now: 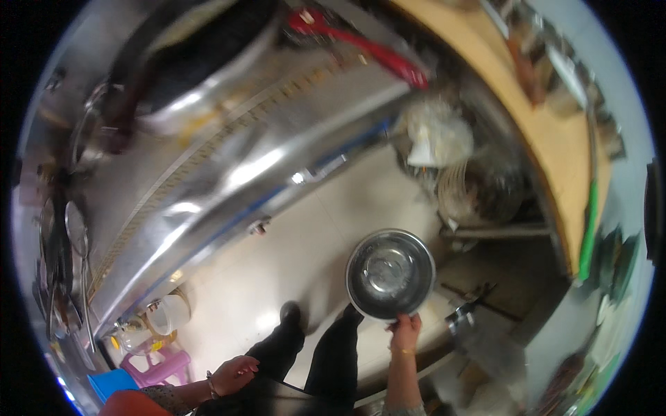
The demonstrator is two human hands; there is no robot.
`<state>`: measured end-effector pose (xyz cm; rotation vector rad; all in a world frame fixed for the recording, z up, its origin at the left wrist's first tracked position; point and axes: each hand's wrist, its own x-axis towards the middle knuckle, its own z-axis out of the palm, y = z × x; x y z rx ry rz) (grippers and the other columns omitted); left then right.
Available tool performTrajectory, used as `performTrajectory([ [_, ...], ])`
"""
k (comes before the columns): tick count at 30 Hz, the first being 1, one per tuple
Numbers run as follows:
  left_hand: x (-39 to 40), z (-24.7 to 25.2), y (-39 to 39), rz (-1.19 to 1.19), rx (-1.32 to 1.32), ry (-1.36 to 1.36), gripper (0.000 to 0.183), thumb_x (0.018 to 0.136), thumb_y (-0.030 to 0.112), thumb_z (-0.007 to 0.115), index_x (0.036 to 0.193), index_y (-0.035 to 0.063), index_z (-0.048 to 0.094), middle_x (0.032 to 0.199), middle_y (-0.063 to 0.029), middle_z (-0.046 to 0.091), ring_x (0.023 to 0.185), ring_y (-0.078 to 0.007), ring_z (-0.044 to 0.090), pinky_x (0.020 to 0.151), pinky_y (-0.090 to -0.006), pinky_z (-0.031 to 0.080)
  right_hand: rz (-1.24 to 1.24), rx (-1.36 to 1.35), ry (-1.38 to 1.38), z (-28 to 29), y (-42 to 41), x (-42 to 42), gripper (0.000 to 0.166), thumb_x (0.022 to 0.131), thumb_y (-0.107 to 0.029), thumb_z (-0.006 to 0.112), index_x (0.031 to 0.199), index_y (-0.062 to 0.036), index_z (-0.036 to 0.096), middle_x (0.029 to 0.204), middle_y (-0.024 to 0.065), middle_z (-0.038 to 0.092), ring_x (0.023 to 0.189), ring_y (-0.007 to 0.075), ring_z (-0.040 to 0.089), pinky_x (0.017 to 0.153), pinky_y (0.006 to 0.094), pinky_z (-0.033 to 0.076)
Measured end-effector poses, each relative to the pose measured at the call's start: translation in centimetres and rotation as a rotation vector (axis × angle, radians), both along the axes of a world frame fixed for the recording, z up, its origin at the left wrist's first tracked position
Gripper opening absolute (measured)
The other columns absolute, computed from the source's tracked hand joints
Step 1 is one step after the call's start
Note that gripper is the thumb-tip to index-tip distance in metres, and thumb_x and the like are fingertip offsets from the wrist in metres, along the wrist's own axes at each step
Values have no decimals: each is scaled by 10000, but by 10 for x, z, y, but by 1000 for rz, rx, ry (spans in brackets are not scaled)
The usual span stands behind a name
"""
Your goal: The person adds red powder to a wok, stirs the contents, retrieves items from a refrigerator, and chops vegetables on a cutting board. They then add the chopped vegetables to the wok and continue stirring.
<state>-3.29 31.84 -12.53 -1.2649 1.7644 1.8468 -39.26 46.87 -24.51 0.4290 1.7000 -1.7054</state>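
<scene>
My right hand [405, 333] grips the near rim of a round stainless steel bowl [390, 274], held out above the tiled floor. The inside of the bowl shines and looks wet. Low at the left, my left hand [235, 374] is in front of my body, its fingers loosely curled and nothing seen in them. A bracelet is on each wrist.
A steel counter [218, 171] runs along the left, with a dark wok [192, 62] and a red-handled utensil [374, 49]. Ladles [77, 229] hang far left. A pink plastic stool [158, 369] stands below. At right are a wooden board [551, 156] and a green-handled tool [589, 234].
</scene>
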Motion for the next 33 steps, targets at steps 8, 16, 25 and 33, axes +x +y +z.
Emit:
performTrajectory([
  [8, 24, 69, 2, 80, -130, 153, 251, 768, 100, 531, 1015, 56, 524, 862, -58, 591, 756, -142, 567, 670, -250, 464, 344, -36, 308, 289, -87, -74, 107, 792, -72, 449, 865, 2, 476, 684, 69, 550, 468, 132, 528, 328, 209, 393],
  [16, 53, 86, 9, 314, -139, 244, 235, 759, 73, 528, 990, 27, 521, 832, -77, 595, 762, -154, 585, 683, -257, 473, 499, -3, 512, 361, -253, -121, 153, 782, -83, 448, 888, 22, 478, 689, 88, 542, 482, 154, 520, 369, 238, 439],
  [25, 90, 76, 28, 473, -191, 230, 183, 747, -11, 572, 918, 16, 515, 791, -50, 564, 732, -107, 544, 639, -244, 461, 855, 706, 1594, 342, -380, -106, 184, 713, -131, 547, 812, 22, 519, 808, 232, 563, 764, 364, 568, 680, 414, 466],
  [33, 69, 84, 26, 534, -63, 319, 231, 741, -53, 555, 953, 19, 499, 785, -53, 544, 743, -117, 531, 673, -237, 452, 940, 899, 1823, 360, -387, -91, 167, 723, -56, 507, 876, 10, 503, 925, 182, 532, 774, 282, 594, 630, 338, 510],
])
